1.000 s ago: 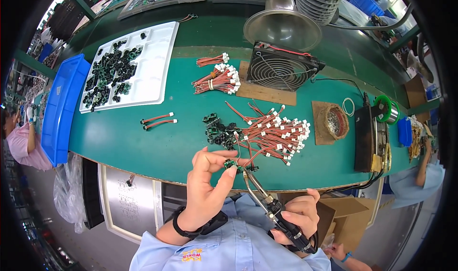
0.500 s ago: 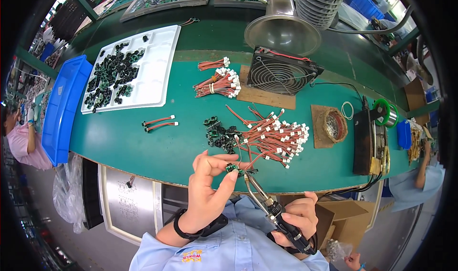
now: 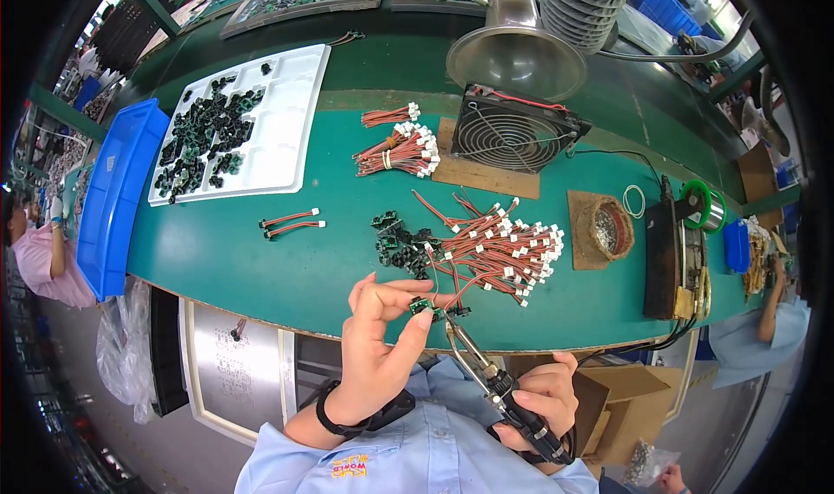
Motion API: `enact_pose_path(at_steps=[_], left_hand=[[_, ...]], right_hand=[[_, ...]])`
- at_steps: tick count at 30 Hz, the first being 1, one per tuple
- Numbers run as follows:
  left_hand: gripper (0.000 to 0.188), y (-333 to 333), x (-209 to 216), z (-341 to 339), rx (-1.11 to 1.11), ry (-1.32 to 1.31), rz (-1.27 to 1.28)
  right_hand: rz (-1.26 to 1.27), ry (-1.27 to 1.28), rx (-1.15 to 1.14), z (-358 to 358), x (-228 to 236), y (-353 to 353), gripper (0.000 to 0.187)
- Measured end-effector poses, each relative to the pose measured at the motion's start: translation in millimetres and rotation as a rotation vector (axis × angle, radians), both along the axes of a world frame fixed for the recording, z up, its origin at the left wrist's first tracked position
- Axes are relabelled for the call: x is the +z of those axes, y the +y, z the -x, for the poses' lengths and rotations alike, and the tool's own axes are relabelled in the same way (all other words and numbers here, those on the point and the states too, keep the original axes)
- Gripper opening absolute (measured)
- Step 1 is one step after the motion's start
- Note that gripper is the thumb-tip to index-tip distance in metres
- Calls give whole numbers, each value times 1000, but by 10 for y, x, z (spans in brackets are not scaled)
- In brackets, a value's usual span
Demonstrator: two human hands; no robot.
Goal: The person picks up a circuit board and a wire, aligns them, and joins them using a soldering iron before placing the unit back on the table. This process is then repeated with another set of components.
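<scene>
A small green circuit board [image 3: 421, 306] is pinched between the thumb and fingers of my left hand [image 3: 380, 333], just beyond the table's front edge. My right hand [image 3: 547, 398] is wrapped round a black-handled soldering iron [image 3: 497, 383] that has a thin metal guide tube along its side. The iron's tip meets the board's right side, where a red wire lead [image 3: 473, 285] also ends; exact contact is too small to tell. Right behind my fingers lie a heap of small dark-green boards [image 3: 401, 249] and a spread of red-and-black leads with white connectors [image 3: 517, 249].
Left are a white tray [image 3: 291, 138] of small black parts and a blue bin [image 3: 117, 203]. Behind stand a fan [image 3: 512, 133] and a metal fume hood [image 3: 517, 64]. A round solder-waste dish [image 3: 605, 231], black soldering unit [image 3: 665, 259] and green wire spool [image 3: 702, 205] stand right.
Both my hands, the board and the soldering iron stay almost still. At the lower right, another person's hand and a clear plastic bag have moved to the right.
</scene>
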State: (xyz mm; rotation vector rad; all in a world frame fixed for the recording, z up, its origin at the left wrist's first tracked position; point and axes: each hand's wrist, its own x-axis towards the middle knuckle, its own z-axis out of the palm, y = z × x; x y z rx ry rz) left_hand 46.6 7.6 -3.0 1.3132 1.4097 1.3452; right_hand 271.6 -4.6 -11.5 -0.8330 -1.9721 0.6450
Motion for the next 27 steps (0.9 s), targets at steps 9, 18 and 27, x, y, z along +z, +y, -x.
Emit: enact_pose_path(at_steps=[9, 18, 27], left_hand=[[13, 11, -11, -20, 11, 31, -4], [15, 21, 241, 4, -86, -571, 110], [21, -40, 328, -10, -140, -566, 127]], right_hand=[[-13, -3, 0, -37, -23, 23, 44], [-66, 161, -555, -281, -184, 102, 33], [218, 162, -774, -456, -324, 488, 38]])
